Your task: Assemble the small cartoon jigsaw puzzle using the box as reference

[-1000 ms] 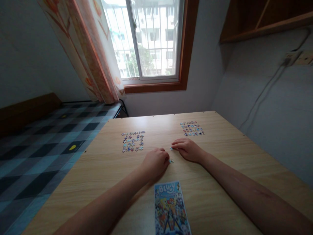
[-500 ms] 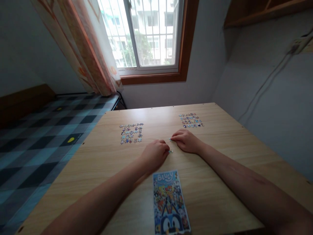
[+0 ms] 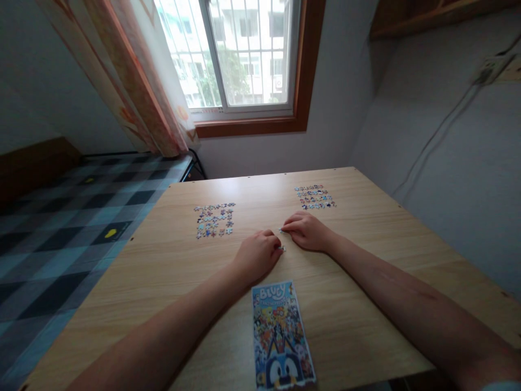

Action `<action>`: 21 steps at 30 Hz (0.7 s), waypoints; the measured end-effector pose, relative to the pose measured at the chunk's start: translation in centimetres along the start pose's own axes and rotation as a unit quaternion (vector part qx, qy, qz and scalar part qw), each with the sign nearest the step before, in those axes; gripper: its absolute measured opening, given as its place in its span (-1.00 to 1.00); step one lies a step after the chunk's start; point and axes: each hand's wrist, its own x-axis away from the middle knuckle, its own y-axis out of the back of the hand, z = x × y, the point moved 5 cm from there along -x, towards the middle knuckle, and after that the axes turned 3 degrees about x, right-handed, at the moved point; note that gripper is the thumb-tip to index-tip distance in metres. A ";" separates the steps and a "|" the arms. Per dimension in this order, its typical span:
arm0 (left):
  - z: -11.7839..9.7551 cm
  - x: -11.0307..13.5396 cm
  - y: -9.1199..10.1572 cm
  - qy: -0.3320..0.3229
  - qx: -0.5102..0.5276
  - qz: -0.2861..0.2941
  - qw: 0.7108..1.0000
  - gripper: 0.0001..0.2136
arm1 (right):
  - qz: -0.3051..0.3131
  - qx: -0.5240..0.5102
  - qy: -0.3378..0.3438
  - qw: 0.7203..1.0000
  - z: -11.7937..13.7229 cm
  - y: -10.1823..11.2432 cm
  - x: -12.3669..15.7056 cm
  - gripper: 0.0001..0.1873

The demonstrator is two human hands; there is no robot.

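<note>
Near the middle of the wooden table (image 3: pixel 345 304), my left hand (image 3: pixel 259 252) is closed with a small puzzle piece (image 3: pixel 283 248) at its fingertips. Just beyond and to the right, my right hand (image 3: pixel 305 231) pinches another light puzzle piece (image 3: pixel 280 231) low at the tabletop. The two hands are close together but apart. Below them lies a colourful Bluey picture sheet (image 3: pixel 279 336) with a torn lower edge. Rows of loose puzzle pieces (image 3: pixel 215 218) are laid out at the left, and a second group of puzzle pieces (image 3: pixel 314 196) sits farther back on the right.
A bed with a checked cover (image 3: pixel 81 260) stands left of the table. Behind are a barred window (image 3: pixel 244 60) and a patterned curtain (image 3: pixel 134 81). A cable (image 3: pixel 431 141) hangs from a socket on the right wall, near a wooden shelf (image 3: pixel 407 24).
The whole view has shifted slightly, so the table and window sit a little higher and farther left. Both hands keep nearly the same pose over the table, each still at its piece.
</note>
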 end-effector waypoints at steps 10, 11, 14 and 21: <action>1.7 -1.2 -0.8 0.032 0.014 -0.059 0.998 -0.79 | -0.002 -0.008 0.002 1.000 0.5 -0.7 -0.5 -0.66; 1.7 -1.3 -0.8 0.038 0.012 -0.061 0.997 -0.79 | -0.008 -0.013 0.000 1.000 0.4 -0.8 -0.6 -0.66; 1.8 -1.6 -0.8 0.044 0.014 -0.065 0.997 -0.80 | -0.024 -0.028 -0.005 0.999 0.2 -0.8 -0.7 -0.65; 2.2 -1.8 -0.8 0.053 0.027 -0.071 0.996 -0.81 | -0.030 -0.037 -0.012 0.999 0.4 -0.6 -0.8 -0.64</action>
